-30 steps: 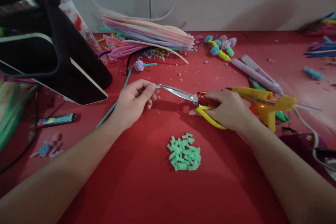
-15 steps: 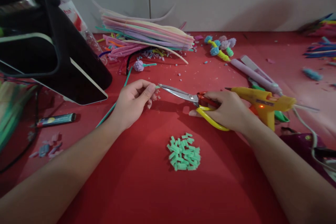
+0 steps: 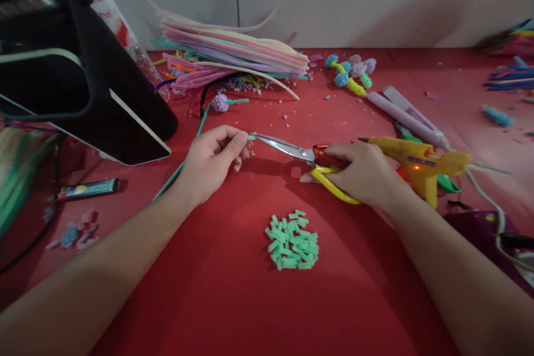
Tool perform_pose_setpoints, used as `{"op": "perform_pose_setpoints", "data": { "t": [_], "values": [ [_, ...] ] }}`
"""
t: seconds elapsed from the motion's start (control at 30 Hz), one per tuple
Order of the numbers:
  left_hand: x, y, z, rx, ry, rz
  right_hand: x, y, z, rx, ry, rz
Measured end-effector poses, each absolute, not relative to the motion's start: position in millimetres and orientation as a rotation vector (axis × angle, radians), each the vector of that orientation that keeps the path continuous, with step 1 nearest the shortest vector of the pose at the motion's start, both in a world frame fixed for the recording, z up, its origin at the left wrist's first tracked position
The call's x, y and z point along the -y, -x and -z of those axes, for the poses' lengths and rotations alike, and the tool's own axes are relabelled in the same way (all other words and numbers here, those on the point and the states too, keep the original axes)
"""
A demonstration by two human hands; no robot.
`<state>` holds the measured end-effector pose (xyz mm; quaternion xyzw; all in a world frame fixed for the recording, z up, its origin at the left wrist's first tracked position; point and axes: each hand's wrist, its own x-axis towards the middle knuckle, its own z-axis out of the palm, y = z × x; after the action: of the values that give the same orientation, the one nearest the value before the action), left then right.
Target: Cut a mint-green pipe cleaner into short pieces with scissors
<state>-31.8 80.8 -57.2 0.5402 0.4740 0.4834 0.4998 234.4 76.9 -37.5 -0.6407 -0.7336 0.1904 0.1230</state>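
My left hand (image 3: pixel 212 160) pinches a long green pipe cleaner (image 3: pixel 175 173) near its tip, with a short green end sticking out past thumb and finger. My right hand (image 3: pixel 362 173) grips scissors (image 3: pixel 292 150) by their red and yellow handles. The blade tips meet the green end just right of my left fingers. A heap of several short green cut pieces (image 3: pixel 292 240) lies on the red table (image 3: pixel 233 300) below and between the hands.
A yellow glue gun (image 3: pixel 419 163) with a lit red light stands right behind my right hand, a lilac hair straightener (image 3: pixel 406 117) beyond it. Pastel pipe cleaners (image 3: pixel 233 53) are stacked at the back. A black stand (image 3: pixel 83 89) fills the left; a lighter (image 3: pixel 87 189) lies below it.
The scissor blades opened slightly half a second ago and are closed on the green tip now. Both hands stay in place.
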Motion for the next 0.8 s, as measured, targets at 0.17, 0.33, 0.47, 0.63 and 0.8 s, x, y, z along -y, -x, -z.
{"op": "perform_pose_setpoints", "data": {
  "t": [0.17,0.33,0.47,0.63,0.8],
  "values": [
    [-80.5,31.0,56.5,-1.174,-1.297,-1.170,-75.6,-236.0,37.7,2.139,1.817,-0.575],
    [-81.0,31.3,57.6,-1.176,-1.303,-1.162,-75.5,-235.1,36.0,2.167,1.806,-0.589],
    [-80.8,32.1,58.1,-1.182,-1.307,-1.158,-76.2,-234.3,35.2,2.170,1.809,-0.586],
    [-80.8,31.7,56.5,-1.164,-1.312,-1.160,-77.0,-233.9,36.4,2.168,1.843,-0.574],
    [-80.2,29.7,53.8,-1.180,-1.278,-1.149,-77.2,-235.7,39.2,2.134,1.831,-0.561]
  ]
}}
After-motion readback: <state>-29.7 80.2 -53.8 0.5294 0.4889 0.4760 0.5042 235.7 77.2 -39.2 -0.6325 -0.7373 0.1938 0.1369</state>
